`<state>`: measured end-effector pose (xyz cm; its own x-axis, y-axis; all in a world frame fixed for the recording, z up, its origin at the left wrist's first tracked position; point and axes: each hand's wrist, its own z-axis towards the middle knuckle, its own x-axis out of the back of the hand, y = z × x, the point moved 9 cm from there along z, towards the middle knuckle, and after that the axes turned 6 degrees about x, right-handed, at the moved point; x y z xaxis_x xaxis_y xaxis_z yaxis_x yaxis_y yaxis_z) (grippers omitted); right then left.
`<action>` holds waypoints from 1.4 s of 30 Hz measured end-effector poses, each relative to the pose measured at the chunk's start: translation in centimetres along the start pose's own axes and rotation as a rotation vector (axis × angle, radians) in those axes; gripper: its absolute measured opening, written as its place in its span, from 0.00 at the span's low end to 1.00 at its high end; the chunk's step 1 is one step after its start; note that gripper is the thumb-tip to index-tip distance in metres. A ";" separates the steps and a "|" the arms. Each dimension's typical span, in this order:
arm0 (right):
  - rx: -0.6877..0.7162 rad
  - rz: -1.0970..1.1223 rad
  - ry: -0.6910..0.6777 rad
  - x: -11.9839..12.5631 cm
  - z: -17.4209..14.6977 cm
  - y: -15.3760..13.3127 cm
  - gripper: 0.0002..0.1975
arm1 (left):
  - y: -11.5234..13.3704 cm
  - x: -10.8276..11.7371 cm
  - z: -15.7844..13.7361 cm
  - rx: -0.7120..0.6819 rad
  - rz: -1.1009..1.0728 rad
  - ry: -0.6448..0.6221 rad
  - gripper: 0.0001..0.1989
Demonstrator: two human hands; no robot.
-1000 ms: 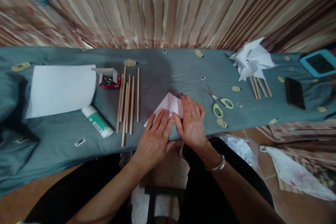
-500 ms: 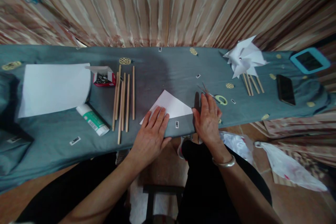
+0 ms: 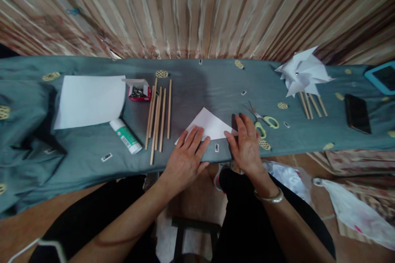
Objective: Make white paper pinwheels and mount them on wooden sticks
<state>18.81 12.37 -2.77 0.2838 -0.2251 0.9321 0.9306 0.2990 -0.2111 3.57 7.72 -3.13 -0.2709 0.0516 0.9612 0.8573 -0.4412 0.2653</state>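
Observation:
A white sheet of paper folded into a triangle (image 3: 211,122) lies on the cloth-covered table in front of me. My left hand (image 3: 187,152) rests flat on its left part, fingers spread. At the paper's right corner is my right hand (image 3: 245,144), its thumb touching the corner and its fingers stretched out over the cloth. Just right of that hand lie scissors with yellow-green handles (image 3: 262,120), their blades pointing away to the left. Part of the paper's near left side is hidden under my left fingers.
On the left are a white paper stack (image 3: 91,102), a red box of small metal pieces (image 3: 139,91), a glue stick (image 3: 126,135) and several wooden sticks (image 3: 158,119). On the right stand out paper pinwheels (image 3: 304,72), a phone (image 3: 357,113) and a blue-framed device (image 3: 382,78).
The view has shifted left, so everything on the table appears farther right. My right thumb has moved onto the paper's right corner, and more of the scissors shows.

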 end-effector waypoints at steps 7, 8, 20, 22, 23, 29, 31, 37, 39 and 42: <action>-0.026 0.026 0.040 0.4 -0.1 1.1 0.24 | -1.2 1.1 -2.4 -0.012 0.044 0.043 0.29; -0.022 0.028 0.041 0.4 -0.1 1.0 0.23 | -1.3 1.4 -2.8 -0.010 0.056 0.057 0.29; 0.070 0.028 0.025 0.3 0.2 1.4 0.24 | -3.4 5.1 -3.9 0.083 0.124 0.119 0.15; 0.082 0.036 0.036 0.7 0.3 1.3 0.25 | -3.8 5.7 -3.9 0.091 0.132 0.144 0.11; 0.088 0.055 0.046 0.9 0.4 1.3 0.25 | -3.9 6.0 -3.9 0.094 0.135 0.164 0.10; 0.039 0.249 0.088 1.8 1.2 0.4 0.22 | -2.8 6.5 -3.0 0.078 0.102 0.250 0.14; 0.043 0.290 0.046 1.4 1.4 -0.2 0.23 | -2.6 5.9 -2.5 0.092 0.072 0.233 0.22; -0.004 0.435 -0.014 0.3 1.2 -0.5 0.13 | -2.8 4.5 -1.3 0.152 -0.006 0.186 0.30; -0.036 0.519 0.010 0.5 1.0 -0.2 0.08 | -2.7 4.2 -1.0 0.153 -0.035 0.184 0.31; -0.104 0.674 0.060 0.9 1.0 0.6 0.05 | -2.2 4.3 -0.4 0.146 -0.088 0.210 0.34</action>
<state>19.42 13.28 -1.75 0.8187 -0.0731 0.5695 0.5624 0.3019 -0.7697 0.32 8.59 0.38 -0.4193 -0.1100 0.9012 0.8763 -0.3084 0.3701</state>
